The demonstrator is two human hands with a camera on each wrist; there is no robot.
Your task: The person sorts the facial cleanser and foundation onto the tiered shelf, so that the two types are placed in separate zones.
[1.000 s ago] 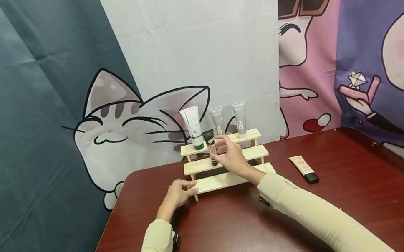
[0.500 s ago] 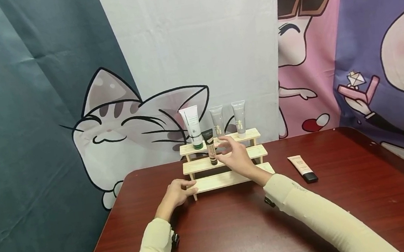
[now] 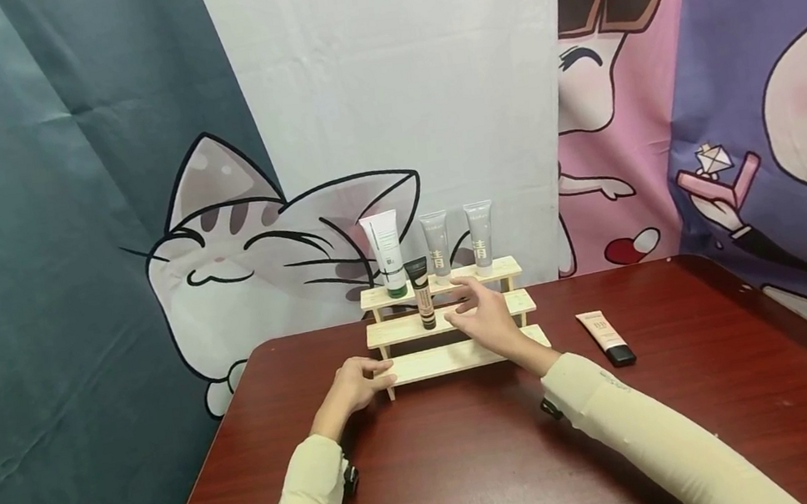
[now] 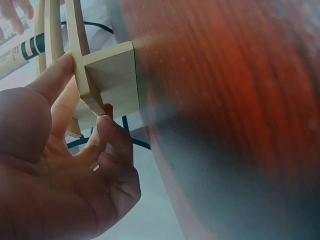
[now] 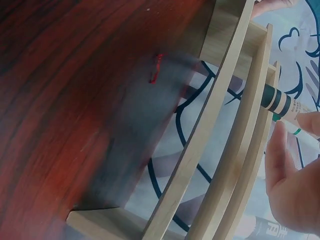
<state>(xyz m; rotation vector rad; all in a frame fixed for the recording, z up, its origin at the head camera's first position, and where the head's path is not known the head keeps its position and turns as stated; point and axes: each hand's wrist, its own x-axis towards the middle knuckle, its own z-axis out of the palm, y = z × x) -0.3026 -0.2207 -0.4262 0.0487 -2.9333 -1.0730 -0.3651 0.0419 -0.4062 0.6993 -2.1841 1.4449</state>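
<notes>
A three-step wooden display rack point(image 3: 454, 357) stands on the table. My left hand point(image 3: 352, 386) pinches the left end of its lowest step. In the left wrist view, thumb and fingers lie on opposite faces of that board point(image 4: 79, 55). A small black and beige cosmetic tube point(image 3: 423, 298) stands upright on the middle step, left of its centre. Just right of that tube is my right hand point(image 3: 490, 324), with thumb and fingers parted and nothing between them. On the top step stand a white tube with a green cap point(image 3: 385, 247) and two grey tubes, one left point(image 3: 436, 240) and one right point(image 3: 480, 232).
A beige BB tube with a black cap point(image 3: 605, 336) lies on the dark red table point(image 3: 460, 464), right of the rack. Close behind the rack hangs a printed cloth backdrop point(image 3: 475, 92).
My right hand has let go of the black and beige tube and drawn away to the right. The tube stays upright on the middle step. My left hand keeps its place.
</notes>
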